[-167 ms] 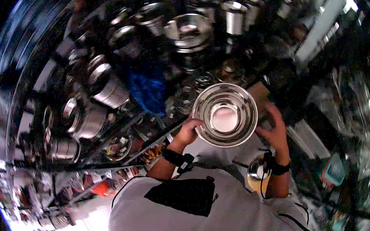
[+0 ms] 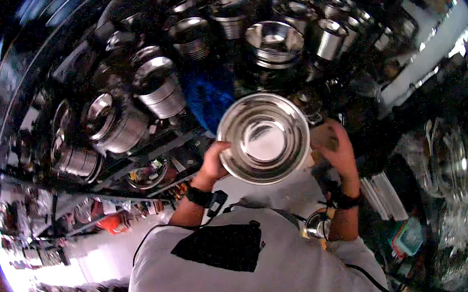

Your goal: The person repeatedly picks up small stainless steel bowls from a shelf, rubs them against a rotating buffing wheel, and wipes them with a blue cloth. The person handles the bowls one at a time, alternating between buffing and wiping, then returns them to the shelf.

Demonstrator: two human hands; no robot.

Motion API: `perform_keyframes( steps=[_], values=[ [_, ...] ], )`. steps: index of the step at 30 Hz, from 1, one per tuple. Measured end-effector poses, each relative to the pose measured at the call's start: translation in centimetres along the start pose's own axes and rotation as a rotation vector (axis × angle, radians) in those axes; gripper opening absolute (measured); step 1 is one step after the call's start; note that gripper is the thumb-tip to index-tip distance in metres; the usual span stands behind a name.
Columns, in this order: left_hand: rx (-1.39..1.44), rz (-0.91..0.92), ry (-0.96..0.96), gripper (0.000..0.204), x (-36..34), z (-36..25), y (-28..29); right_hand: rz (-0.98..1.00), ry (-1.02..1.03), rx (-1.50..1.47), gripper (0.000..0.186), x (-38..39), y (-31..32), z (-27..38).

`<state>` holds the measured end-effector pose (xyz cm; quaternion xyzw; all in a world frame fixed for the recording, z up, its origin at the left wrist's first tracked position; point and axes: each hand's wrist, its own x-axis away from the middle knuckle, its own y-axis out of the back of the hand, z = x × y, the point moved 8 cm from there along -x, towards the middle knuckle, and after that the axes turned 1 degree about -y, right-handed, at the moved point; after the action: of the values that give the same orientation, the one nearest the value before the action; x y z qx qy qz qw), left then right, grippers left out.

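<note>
A shiny round steel bowl (image 2: 296, 139), its mouth turned up toward me, is held in front of my chest. My left hand (image 2: 213, 160) grips its left side, the thumb lying over the rim and the other fingers hidden beneath. Just off the bowl's right edge is my right hand (image 2: 340, 149), its fingers apart and curved, somewhat blurred. A brown patch shows between that hand and the bowl; I cannot make out what it is. Both wrists wear black bands.
Shelves ahead carry steel pots (image 2: 162, 91) and a wide steel vessel (image 2: 273, 45). A blue plastic bag (image 2: 206, 95) hangs behind the bowl. To the right are clear-wrapped goods (image 2: 452, 163) and a teal container (image 2: 408, 236). An orange item (image 2: 114, 223) lies at lower left.
The bowl and my left hand have shifted left in the picture and slightly up. The shelves ahead have slid right as the view turned. My right hand stays beside the bowl.
</note>
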<state>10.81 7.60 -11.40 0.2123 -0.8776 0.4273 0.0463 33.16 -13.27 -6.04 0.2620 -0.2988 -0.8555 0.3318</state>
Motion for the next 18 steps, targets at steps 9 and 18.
perform_keyframes(
  steps=[9,18],
  values=[
    [0.115,-0.363,-0.452,0.051,9.4,-7.9,11.8,0.194,0.464,0.014,0.092,-17.2,-20.8,17.9],
    [0.159,-0.541,-0.534,0.043,10.8,-9.3,11.9,0.069,0.325,0.118,0.061,-21.8,-25.1,15.0]
  ],
)
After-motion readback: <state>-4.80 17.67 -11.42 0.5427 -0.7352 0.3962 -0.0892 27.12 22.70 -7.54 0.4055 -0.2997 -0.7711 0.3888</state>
